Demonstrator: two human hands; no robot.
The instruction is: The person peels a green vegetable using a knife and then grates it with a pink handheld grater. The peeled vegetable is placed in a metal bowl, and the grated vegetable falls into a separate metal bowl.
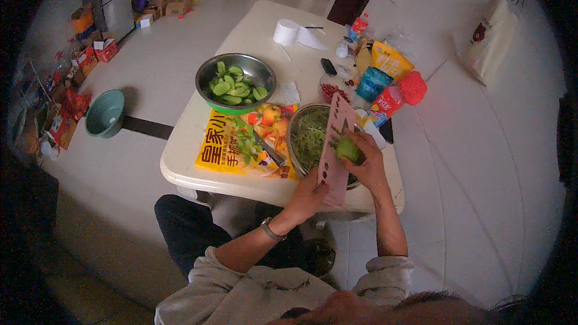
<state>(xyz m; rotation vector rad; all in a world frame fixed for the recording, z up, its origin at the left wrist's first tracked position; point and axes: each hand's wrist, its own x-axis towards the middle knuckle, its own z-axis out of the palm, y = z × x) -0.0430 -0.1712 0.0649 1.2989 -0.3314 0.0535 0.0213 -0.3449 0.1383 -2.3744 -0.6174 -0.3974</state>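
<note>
A pink plastic grater point(336, 149) stands tilted over a metal bowl point(291, 153), with my left hand point(309, 195) gripping its lower end. In my right hand point(368, 164) is a piece of green vegetable point(347, 150), held against or close to the grater's face. Thin green shreds point(310, 133) fill much of the bowl below. Left of it, a knife point(271, 150) and green peelings point(245, 140) lie on a yellow printed plastic bag point(221, 153). A larger steel bowl point(259, 70) behind holds several cut green vegetable pieces point(237, 85).
A toilet paper roll point(286, 32) stands farther back on the table point(253, 27). To the right are red chillies point(334, 93), a blue pouch point(374, 84), a yellow bag point(390, 61) and a red knitted item point(412, 88). A green basin point(106, 115) rests on the floor at left.
</note>
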